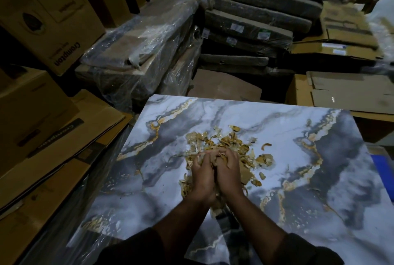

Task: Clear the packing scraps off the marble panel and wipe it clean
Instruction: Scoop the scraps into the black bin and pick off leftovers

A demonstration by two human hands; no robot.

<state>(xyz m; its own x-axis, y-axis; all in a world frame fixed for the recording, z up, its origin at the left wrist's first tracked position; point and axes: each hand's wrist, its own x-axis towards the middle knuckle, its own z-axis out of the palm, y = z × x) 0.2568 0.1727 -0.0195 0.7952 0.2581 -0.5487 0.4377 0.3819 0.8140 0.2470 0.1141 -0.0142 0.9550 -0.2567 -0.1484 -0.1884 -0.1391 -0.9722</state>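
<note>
A grey-and-white marble panel (319, 179) with gold veins lies flat in front of me. A heap of tan packing scraps (230, 143) sits near its middle, with loose bits scattered to the right. My left hand (202, 177) and my right hand (229, 172) are pressed side by side over the near half of the heap. Their fingers curl down into the scraps and a clump shows between the palms. More scraps stick out below the wrists.
Cardboard boxes (42, 115) are stacked along the left. Plastic-wrapped bundles (136, 51) and dark stacked cushions (262, 9) stand behind the panel. Flattened cartons (345, 92) lie at the back right, and a blue object (383, 169) sits at the panel's right edge.
</note>
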